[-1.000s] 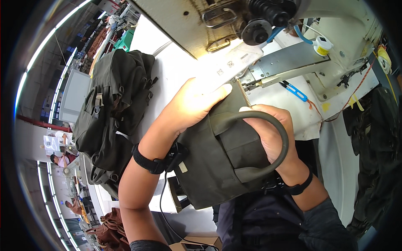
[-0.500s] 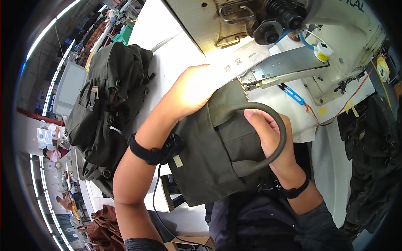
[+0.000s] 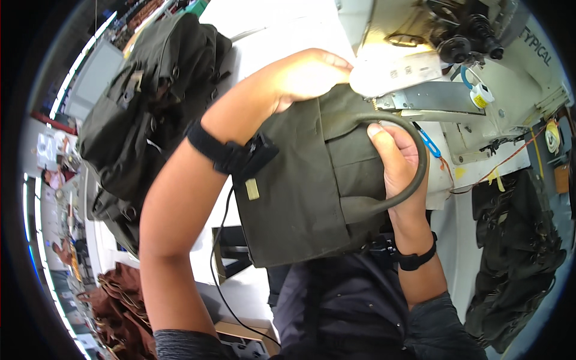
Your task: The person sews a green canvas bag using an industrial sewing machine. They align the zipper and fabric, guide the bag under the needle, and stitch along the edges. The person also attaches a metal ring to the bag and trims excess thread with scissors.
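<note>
A dark olive bag panel [image 3: 288, 204] with a thick curved handle [image 3: 423, 159] lies flat before me, its far edge under the sewing machine's arm. A zip shows at its far right corner. My right hand [image 3: 399, 165] reaches through the handle loop and is closed on the panel's right side, thumb on top and fingers mostly behind it. My left hand [image 3: 309, 75] bends over the panel's far edge, fingers together and closed on it; glare and the machine's white plate [image 3: 396, 73] partly hide the fingertips. A small pale yellow tag [image 3: 252, 189] sits on the panel's left part.
The sewing machine [image 3: 510, 102] stands at the far right, with blue thread snips [image 3: 429, 143] beside its bed. Dark olive backpacks [image 3: 144, 108] are piled on the left. More dark bags [image 3: 510, 264] hang or lie at right, and brown bags [image 3: 123, 306] at lower left.
The whole view has shifted, with the machine now farther right. My left hand has slid along toward the panel's far corner by the machine. My right hand keeps its grip inside the handle.
</note>
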The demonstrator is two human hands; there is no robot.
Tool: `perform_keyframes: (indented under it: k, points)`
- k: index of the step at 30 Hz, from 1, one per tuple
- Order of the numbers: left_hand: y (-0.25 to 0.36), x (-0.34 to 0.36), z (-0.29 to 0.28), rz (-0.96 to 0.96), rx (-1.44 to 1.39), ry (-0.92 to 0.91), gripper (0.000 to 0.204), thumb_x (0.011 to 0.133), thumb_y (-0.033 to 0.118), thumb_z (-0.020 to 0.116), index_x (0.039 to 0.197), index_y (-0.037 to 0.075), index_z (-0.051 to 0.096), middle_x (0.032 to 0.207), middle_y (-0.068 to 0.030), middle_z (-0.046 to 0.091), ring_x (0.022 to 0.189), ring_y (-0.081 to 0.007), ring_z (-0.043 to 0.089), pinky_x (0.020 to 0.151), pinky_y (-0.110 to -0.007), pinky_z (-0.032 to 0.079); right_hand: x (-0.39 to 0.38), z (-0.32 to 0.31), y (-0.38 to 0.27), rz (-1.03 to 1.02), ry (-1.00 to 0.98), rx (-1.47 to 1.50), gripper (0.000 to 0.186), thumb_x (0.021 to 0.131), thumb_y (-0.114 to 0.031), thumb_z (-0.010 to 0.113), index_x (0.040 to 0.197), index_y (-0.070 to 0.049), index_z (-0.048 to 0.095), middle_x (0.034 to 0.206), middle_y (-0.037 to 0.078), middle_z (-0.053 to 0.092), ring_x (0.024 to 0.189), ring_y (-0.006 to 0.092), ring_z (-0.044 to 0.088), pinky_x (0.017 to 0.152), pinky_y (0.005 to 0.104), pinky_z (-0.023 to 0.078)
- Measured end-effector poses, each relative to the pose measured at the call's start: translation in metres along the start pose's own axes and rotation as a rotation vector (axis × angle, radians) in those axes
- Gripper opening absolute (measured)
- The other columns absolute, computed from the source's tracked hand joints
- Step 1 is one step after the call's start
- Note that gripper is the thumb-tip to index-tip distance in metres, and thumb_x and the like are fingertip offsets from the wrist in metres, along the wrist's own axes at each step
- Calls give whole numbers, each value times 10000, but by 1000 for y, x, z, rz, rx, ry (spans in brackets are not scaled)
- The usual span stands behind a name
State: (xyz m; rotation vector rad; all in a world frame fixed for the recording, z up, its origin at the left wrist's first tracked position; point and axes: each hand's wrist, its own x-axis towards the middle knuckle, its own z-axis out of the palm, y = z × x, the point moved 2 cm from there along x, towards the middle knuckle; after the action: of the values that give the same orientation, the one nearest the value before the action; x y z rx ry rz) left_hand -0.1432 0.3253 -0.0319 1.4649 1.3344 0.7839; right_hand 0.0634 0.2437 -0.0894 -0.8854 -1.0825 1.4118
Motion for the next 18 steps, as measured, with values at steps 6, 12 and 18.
perform_keyframes:
  k: [6, 12, 18]
  points:
    - [23, 10, 8, 89, 312, -5, 250, 982, 268, 748, 1071, 39, 795, 904, -8, 750, 739, -149, 633, 729, -324, 517, -9, -15, -1, -120, -36, -232, 313, 1083, -241, 642, 924, 24, 693, 779, -56, 571, 740, 38, 461, 647, 248, 390]
    - [-4, 4, 4, 720, 885, 258, 236, 1003, 225, 666, 1063, 14, 753, 1023, -161, 730, 981, -277, 679, 862, -375, 537, -52, -24, 8, -148, -105, -218, 315, 1108, -201, 618, 852, -24, 575, 728, -79, 436, 714, 34, 373, 607, 266, 344]
    - [53, -138, 84, 469, 899, 186, 602, 902, 270, 781, 1385, -35, 590, 1372, -241, 609, 1329, -434, 546, 1095, -538, 456, -53, -36, 26, -126, -120, -157, 213, 1084, -171, 656, 946, -8, 661, 728, -44, 517, 699, 37, 418, 615, 253, 389]
